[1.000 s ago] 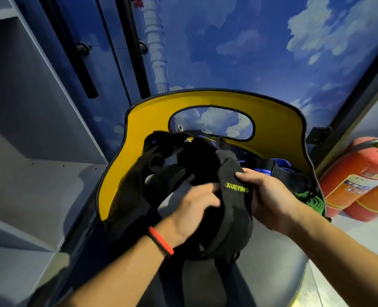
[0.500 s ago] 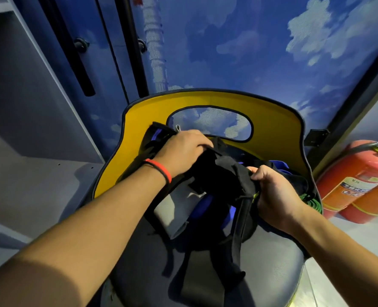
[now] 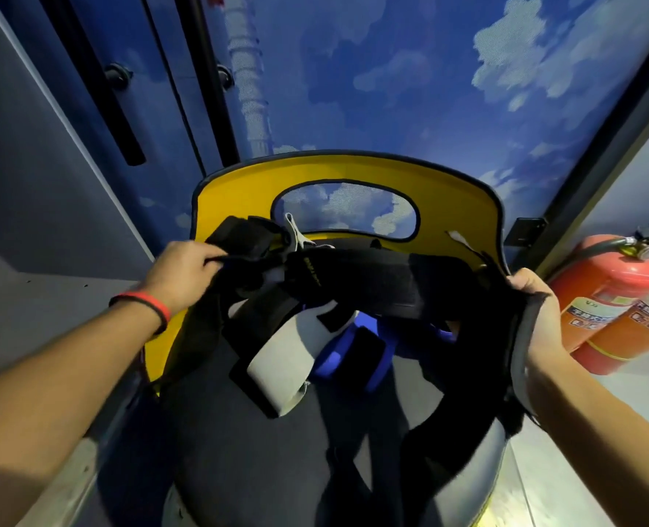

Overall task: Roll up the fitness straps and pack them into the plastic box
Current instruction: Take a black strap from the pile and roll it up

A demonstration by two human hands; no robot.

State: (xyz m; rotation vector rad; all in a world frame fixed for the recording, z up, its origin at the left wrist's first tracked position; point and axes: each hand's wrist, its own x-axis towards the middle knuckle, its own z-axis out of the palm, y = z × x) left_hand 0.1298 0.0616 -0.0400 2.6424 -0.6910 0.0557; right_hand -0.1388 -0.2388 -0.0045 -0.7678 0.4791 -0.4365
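Progress: nothing rolled yet, box nowhere in sight, so rolling and packing are all left | strap [image 3: 372, 283]: black, stretched left-right over the chair [image 3: 239, 192] seat, long axis sideways, rest dangling | left hand [image 3: 184, 271] pinches one end | right hand [image 3: 536, 317] grips the other

straps [image 3: 372, 283] black | chair back [image 3: 239, 192] yellow | wristband [image 3: 144, 300] red | extinguishers [image 3: 612, 298] red | wall [image 3: 391, 70] blue, white clouds
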